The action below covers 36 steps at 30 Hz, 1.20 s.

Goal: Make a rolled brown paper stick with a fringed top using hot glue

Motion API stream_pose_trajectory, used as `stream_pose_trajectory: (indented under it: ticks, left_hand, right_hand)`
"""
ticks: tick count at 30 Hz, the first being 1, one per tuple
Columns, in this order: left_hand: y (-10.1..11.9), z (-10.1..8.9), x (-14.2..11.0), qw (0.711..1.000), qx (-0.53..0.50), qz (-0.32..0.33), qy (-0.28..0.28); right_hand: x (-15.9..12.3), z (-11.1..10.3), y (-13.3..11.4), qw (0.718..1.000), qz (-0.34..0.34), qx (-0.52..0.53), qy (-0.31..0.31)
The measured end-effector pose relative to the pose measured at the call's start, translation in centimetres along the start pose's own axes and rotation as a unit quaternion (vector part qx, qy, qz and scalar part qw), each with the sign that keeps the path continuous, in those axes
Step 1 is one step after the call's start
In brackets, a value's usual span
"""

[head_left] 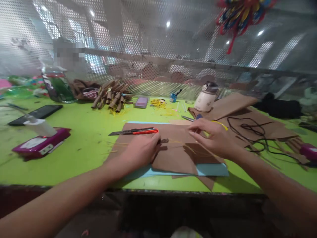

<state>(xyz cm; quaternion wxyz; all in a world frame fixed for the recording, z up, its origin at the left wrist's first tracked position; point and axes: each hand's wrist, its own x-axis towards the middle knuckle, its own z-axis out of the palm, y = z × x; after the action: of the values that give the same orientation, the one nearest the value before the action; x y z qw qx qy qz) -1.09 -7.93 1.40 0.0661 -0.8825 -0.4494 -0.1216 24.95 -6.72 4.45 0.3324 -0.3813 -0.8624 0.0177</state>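
My left hand [145, 147] is closed around a small brown piece, perhaps rolled paper, whose dark end [163, 141] pokes out past the fingers. Thin yellow strands [121, 144] stick out on that hand's other side. A faint yellow strand also runs from the brown piece towards my right hand [210, 134], which is pinched, with yellow showing behind it. Both hands are over brown paper sheets [173, 162] lying on a light blue sheet [213, 169]. An orange-and-black utility knife [133, 131] lies just beyond my left hand. Scissors [188, 118], partly hidden, lie beyond my right.
At the back are brown paper rolls [111, 97], yellow scraps [158, 103], a blue pot [173, 97] and a white jug [206, 99]. A purple power strip [42, 143] and phone [37, 114] lie left. Black cable [257, 129] crosses brown paper on the right.
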Motion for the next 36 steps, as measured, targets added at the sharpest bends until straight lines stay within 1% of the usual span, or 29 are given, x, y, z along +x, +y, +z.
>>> stream_pose_trajectory:
  ticks: [2, 4, 7, 9, 10, 12, 14, 16, 19, 23, 26, 29, 33, 36]
  left_hand:
    - [-0.1, -0.1, 0.0, 1.000, -0.012, -0.011, -0.006]
    - [-0.3, -0.2, 0.1, 0.999, -0.032, -0.017, -0.016]
    - [-0.6, -0.3, 0.2, 0.998, -0.060, -0.022, -0.018]
    - [-0.8, -0.2, 0.3, 0.997, -0.070, -0.024, -0.012]
    - [-0.9, -0.2, 0.3, 0.997, -0.073, -0.025, -0.011]
    - [-1.0, -0.3, 0.4, 0.997, -0.074, -0.029, -0.013]
    - [-1.1, -0.6, 0.3, 0.996, -0.080, -0.038, -0.014]
    - [-1.2, -1.0, 0.3, 0.994, -0.097, -0.048, -0.008]
    - [-1.3, -1.6, 0.3, 0.989, -0.138, -0.057, 0.001]
    - [-1.4, -2.0, 0.4, 0.979, -0.199, -0.037, -0.004]
    - [-1.4, -2.1, 0.3, 0.984, -0.178, -0.008, -0.011]
    - [-1.3, -2.4, -0.1, 0.988, -0.152, 0.015, -0.034]
    - [-1.2, -2.8, -0.4, 0.985, -0.153, 0.010, -0.077]
    - [-1.3, -2.5, -0.2, 0.986, -0.142, 0.005, -0.088]
  right_hand:
    - [-0.4, 0.8, -1.9, 0.999, -0.017, 0.032, -0.020]
    - [-1.1, 1.4, -3.1, 0.997, -0.026, 0.045, -0.060]
    - [-2.1, 2.1, -4.3, 0.984, -0.068, 0.014, -0.162]
    - [-2.6, 2.4, -4.9, 0.976, -0.091, -0.018, -0.196]
    - [-2.8, 2.7, -5.0, 0.977, -0.095, -0.030, -0.191]
    - [-3.3, 3.1, -4.9, 0.981, -0.103, -0.033, -0.158]
    - [-3.7, 3.6, -4.4, 0.985, -0.113, -0.022, -0.127]
    - [-4.1, 3.9, -3.8, 0.987, -0.119, -0.019, -0.109]
    - [-4.6, 4.2, -3.1, 0.986, -0.118, -0.034, -0.115]
    - [-4.6, 4.2, -3.0, 0.983, -0.114, -0.050, -0.135]
    - [-4.4, 4.0, -3.3, 0.982, -0.096, -0.070, -0.148]
    - [-4.2, 3.9, -3.8, 0.980, -0.087, -0.095, -0.153]
    - [-4.1, 4.2, -4.1, 0.974, -0.097, -0.136, -0.151]
    - [-4.1, 4.5, -3.9, 0.972, -0.101, -0.154, -0.145]
